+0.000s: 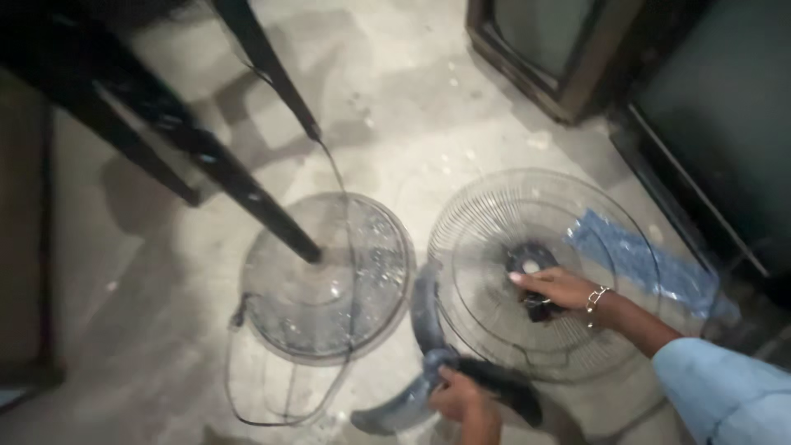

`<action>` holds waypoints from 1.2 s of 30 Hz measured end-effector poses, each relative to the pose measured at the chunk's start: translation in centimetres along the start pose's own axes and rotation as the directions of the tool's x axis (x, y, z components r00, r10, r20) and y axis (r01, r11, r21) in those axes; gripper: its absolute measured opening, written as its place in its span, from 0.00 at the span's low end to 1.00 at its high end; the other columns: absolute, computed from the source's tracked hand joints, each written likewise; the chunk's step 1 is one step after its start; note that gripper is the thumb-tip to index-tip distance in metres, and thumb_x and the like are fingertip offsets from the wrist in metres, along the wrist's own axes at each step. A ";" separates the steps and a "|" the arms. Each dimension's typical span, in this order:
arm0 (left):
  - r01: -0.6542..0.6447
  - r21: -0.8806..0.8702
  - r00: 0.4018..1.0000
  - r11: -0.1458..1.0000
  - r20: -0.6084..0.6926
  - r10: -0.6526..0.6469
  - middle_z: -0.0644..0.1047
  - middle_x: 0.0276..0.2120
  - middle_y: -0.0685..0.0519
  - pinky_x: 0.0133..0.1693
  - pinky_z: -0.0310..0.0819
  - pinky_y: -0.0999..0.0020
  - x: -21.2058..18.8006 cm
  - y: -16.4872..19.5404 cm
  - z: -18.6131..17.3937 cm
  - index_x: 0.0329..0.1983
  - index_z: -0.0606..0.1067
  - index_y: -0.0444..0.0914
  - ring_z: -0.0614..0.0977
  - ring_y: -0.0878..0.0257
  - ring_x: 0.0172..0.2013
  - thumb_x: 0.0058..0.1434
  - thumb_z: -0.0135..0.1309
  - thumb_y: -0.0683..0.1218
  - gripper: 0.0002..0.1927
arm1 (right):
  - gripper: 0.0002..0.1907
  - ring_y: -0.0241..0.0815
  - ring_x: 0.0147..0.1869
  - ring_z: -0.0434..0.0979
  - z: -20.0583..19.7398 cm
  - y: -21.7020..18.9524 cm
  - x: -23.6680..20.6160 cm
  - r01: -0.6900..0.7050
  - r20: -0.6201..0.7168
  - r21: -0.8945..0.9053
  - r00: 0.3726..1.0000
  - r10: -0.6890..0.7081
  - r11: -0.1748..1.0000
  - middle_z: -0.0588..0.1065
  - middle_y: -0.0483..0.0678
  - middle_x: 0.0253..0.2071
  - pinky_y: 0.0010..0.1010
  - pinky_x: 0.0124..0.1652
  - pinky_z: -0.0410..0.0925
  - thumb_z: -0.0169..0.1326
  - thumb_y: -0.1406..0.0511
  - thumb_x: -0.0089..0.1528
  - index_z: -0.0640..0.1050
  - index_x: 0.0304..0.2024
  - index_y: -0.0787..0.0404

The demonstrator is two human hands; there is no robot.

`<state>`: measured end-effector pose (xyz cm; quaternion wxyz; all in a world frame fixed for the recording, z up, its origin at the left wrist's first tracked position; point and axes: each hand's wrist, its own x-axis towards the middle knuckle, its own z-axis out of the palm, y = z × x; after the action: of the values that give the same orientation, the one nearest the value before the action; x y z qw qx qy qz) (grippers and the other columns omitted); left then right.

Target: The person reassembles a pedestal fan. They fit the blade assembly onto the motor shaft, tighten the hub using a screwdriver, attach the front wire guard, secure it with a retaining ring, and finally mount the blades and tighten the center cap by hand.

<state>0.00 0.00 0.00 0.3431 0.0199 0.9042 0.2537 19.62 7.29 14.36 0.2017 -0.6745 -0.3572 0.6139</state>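
left hand (pixel 463 401) fingers closed on fan blade (pixel 428 330) hub, low on the floor (pixel 165 346). right hand (pixel 554 286) fingers curled on wire guard (pixel 486 222) centre. blade could snag the guard wires or slip; loose cord (pixel 247 404) nearby.

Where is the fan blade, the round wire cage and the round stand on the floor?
fan blade (pixel 424 309): head view, on the dark curved blade left of the cage.
wire cage (pixel 486 214): head view, on its upper-left wires.
round stand (pixel 329 288): head view, on the flat round base around the black pole.
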 end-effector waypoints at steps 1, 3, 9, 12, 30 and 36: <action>-0.103 -0.188 0.989 0.977 0.084 0.120 0.84 0.44 0.38 0.48 0.77 0.53 -1.4 3.3 -0.8 0.47 0.80 0.31 0.84 0.45 0.42 0.65 0.59 0.62 0.28 | 0.29 0.41 0.25 0.80 0.4 -1.6 0.9 0.023 0.028 0.097 0.999 -0.026 0.995 0.79 0.49 0.25 0.35 0.28 0.74 0.54 0.47 0.64 0.80 0.40 0.70; 0.035 -0.715 0.844 0.699 0.395 0.362 0.79 0.44 0.43 0.35 0.71 0.55 -5.7 9.1 -2.4 0.53 0.75 0.39 0.79 0.50 0.34 0.62 0.55 0.55 0.21 | 0.26 0.43 0.26 0.79 1.2 -4.2 2.0 0.106 0.069 0.228 0.990 -0.125 0.968 0.79 0.51 0.26 0.36 0.30 0.76 0.53 0.50 0.66 0.79 0.41 0.70; -0.618 -0.760 0.222 0.201 0.076 0.972 0.76 0.44 0.46 0.41 0.80 0.68 -11.6 23.5 -16.4 0.48 0.78 0.33 0.82 0.60 0.44 0.59 0.65 0.39 0.14 | 0.18 0.38 0.35 0.77 6.9 -16.1 1.0 0.431 -0.128 0.250 0.902 -0.411 0.867 0.80 0.49 0.37 0.29 0.31 0.68 0.48 0.57 0.67 0.82 0.49 0.61; -0.621 -0.771 0.151 0.139 0.057 0.987 0.77 0.41 0.49 0.38 0.82 0.70 -11.7 29.1 -22.2 0.49 0.77 0.33 0.83 0.62 0.41 0.56 0.65 0.37 0.17 | 0.22 0.39 0.36 0.75 8.9 -23.1 -2.8 0.481 -0.135 0.319 0.876 -0.463 0.817 0.77 0.51 0.37 0.32 0.34 0.70 0.49 0.55 0.70 0.80 0.52 0.67; -0.728 -0.666 -0.044 -0.159 -0.185 0.982 0.79 0.29 0.49 0.27 0.74 0.68 -14.6 41.4 -43.1 0.45 0.83 0.33 0.80 0.63 0.25 0.58 0.64 0.42 0.12 | 0.37 0.50 0.45 0.82 17.3 -42.5 -25.6 0.541 0.029 -0.836 -0.123 -0.992 -0.091 0.77 0.44 0.51 0.40 0.41 0.75 0.67 0.58 0.48 0.73 0.61 0.44; -0.753 -0.446 -0.198 -0.484 -0.548 0.813 0.80 0.42 0.48 0.40 0.80 0.67 -14.2 45.3 -46.9 0.50 0.81 0.36 0.85 0.61 0.38 0.59 0.65 0.46 0.16 | 0.37 0.53 0.46 0.82 18.1 -47.0 -27.4 0.532 0.047 -0.819 -0.310 -0.950 -0.214 0.77 0.51 0.49 0.42 0.43 0.75 0.68 0.56 0.47 0.74 0.59 0.53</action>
<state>-25.00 15.58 59.89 0.0207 0.5884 0.3323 0.7368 -8.79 15.53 63.51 0.4823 -0.3670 -0.7750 -0.1788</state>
